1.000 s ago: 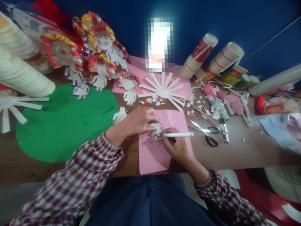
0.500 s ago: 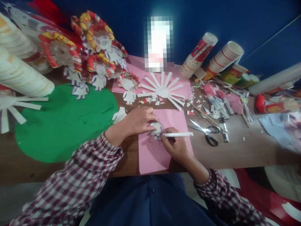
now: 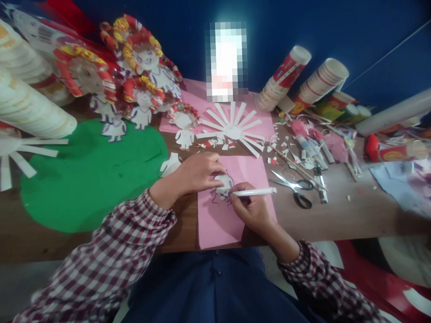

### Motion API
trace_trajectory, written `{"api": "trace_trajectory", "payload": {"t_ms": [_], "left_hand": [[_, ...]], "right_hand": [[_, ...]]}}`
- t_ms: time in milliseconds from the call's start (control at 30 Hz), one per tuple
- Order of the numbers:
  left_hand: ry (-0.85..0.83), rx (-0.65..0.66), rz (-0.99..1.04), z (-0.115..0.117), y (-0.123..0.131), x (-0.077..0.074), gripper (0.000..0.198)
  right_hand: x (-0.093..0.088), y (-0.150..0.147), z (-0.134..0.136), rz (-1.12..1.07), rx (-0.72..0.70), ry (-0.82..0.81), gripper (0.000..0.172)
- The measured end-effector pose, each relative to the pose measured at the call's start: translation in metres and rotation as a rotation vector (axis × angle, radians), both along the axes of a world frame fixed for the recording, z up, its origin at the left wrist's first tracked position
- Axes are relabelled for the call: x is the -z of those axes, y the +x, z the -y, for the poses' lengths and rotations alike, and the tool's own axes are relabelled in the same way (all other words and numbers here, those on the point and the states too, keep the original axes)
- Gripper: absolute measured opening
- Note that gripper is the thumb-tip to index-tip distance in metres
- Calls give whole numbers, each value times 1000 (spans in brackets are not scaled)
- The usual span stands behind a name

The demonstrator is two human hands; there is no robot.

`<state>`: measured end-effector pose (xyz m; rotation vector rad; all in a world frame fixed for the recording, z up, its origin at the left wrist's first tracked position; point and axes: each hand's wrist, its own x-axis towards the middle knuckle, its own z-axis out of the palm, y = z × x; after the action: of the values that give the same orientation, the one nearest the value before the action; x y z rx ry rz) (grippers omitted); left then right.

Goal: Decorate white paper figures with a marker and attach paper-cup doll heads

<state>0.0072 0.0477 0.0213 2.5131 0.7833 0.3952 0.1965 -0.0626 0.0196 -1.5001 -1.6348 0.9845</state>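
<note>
My right hand is closed round a white marker pen, its tip end down at the edge of a small white paper cutout. With bent fingers, my left hand presses the upper left of that cutout against a pink sheet. Dark pen lines show on the cutout and on the pink paper around it. Part of the cutout is hidden under my fingers. Another white paper piece lies just behind my left wrist.
Scissors and a dark-capped marker lie to the right, near paper scraps. A green paper disc is on the left. Behind are decorated paper figures, a white strip fan and stacked paper cups.
</note>
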Motion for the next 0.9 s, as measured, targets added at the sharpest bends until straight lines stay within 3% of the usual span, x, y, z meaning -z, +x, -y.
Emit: {"api": "trace_trajectory", "payload": {"t_ms": [900], "left_hand": [[6, -4, 4, 0, 0, 0, 24]], "right_hand": [[6, 2, -1, 18, -42, 36, 8]]}}
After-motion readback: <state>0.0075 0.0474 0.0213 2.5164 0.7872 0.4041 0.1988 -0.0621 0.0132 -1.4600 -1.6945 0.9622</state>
